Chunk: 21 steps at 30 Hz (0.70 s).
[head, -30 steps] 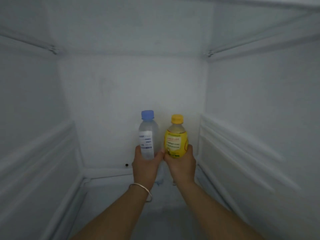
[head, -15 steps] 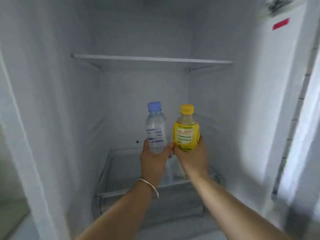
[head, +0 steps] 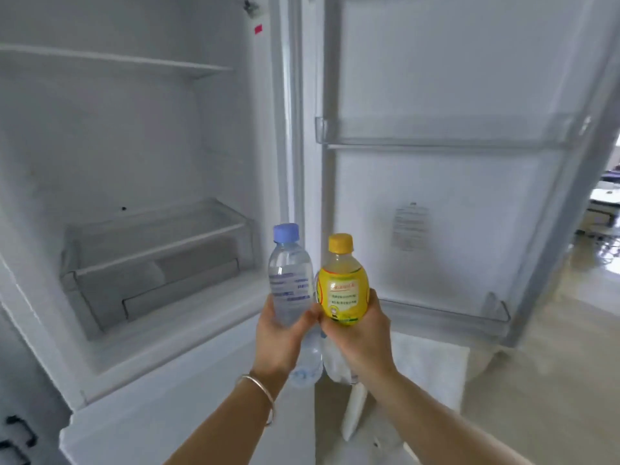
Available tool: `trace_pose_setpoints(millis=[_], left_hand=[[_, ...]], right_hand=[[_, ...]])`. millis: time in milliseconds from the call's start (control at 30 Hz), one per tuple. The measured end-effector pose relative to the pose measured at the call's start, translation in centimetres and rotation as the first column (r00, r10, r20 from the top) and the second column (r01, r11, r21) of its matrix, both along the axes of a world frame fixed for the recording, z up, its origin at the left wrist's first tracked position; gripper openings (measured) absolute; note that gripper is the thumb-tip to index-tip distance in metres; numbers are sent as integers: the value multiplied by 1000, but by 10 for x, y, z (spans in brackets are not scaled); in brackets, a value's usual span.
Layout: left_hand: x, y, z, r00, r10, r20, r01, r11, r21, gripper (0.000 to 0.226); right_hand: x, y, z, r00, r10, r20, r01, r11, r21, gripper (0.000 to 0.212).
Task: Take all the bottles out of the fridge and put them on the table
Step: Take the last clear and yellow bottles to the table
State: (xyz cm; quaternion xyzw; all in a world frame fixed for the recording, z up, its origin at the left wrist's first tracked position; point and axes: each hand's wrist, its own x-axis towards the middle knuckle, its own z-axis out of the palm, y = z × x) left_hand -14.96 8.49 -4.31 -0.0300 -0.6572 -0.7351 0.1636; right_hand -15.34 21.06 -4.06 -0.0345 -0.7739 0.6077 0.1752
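On the left stands the open white fridge compartment (head: 134, 162), its clear plastic drawer (head: 157, 263) showing no bottles as far as the blur allows. In front of its right edge, the left hand (head: 281, 333) curls round the lower body of a clear plastic water bottle with a blue cap (head: 291, 283), held upright. Just beside it, nearly touching, the right hand (head: 360, 333) wraps the base of a squat yellow plastic drink bottle with a yellow cap (head: 343, 290). Further right is the open white fridge door (head: 453, 95). Both bottles look light and fairly stiff, possibly slick if cold; gripping mid-body, on the labels, should hold them safely.
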Motion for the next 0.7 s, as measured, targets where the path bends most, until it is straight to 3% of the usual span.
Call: trace_pose_setpoints(millis=[167,300,500,700], left_hand=[[44,113,-39,993,-98,71,100,995,-21,35],[66,226,-63,972,-187,142,194,980,-39,43],[86,401,-90,943,-255,212,263,965,-12,35],[86,509,-103,911,-305,277,303,952,52,37]], right_hand=[[65,123,-42,975,-175,136,176,984,2,40],[101,239,-71,929,-306,209,309,951,20,49],[139,408,-88,866,-414,280,384,910,157,53],[134,522,-89,814,-498,300,456,867,202,50]])
